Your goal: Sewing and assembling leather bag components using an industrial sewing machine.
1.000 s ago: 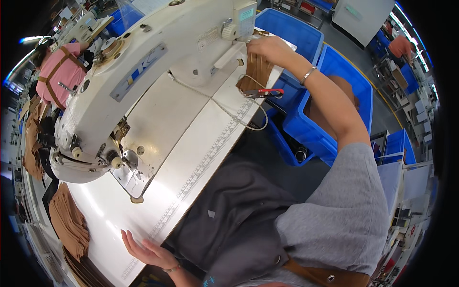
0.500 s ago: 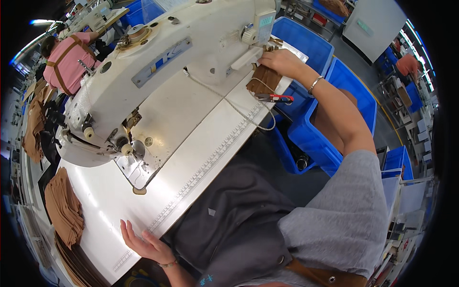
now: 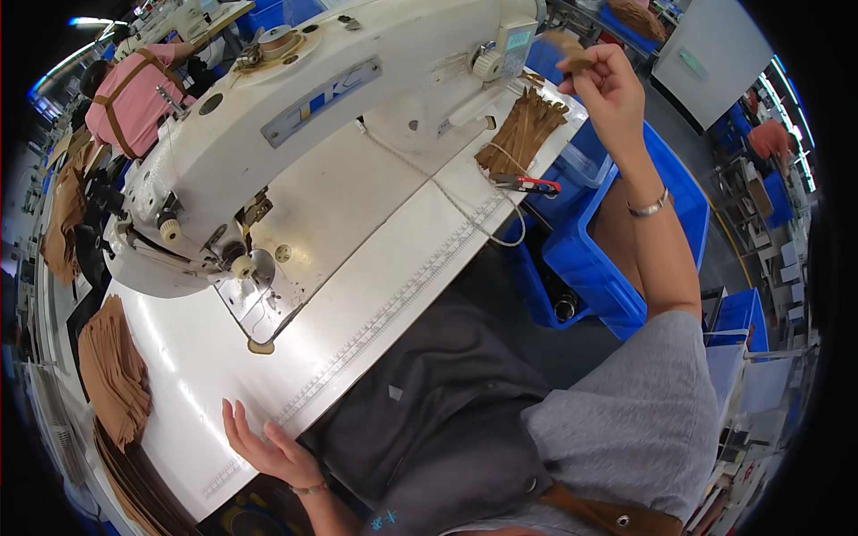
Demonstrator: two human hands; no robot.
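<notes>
My right hand (image 3: pixel 609 94) is raised above the far right end of the sewing table, fingers pinched on a brown strip (image 3: pixel 576 59). Motion blurs part of that strip, so its exact kind is unclear. Below and to the left lies a bundle of narrow brown strips (image 3: pixel 518 134), with a red-and-black handled tool (image 3: pixel 527 184) at its near end. At the near left, my left hand (image 3: pixel 270 448) rests by the table's front edge, fingers spread and nothing in them. The white industrial sewing machine (image 3: pixel 295 134) stands between my hands.
Stacked brown fabric pieces (image 3: pixel 114 371) lie along the table's left side. A pale cord (image 3: pixel 456 207) loops over the front edge. Blue bins (image 3: pixel 590 259) stand at the right, one holding brown material. Another person in pink (image 3: pixel 134 103) sits at the far left.
My right hand has lifted off the brown bundle, up and to the right, with a strip in its fingers. The bundle now shows fanned out. My left hand has barely moved.
</notes>
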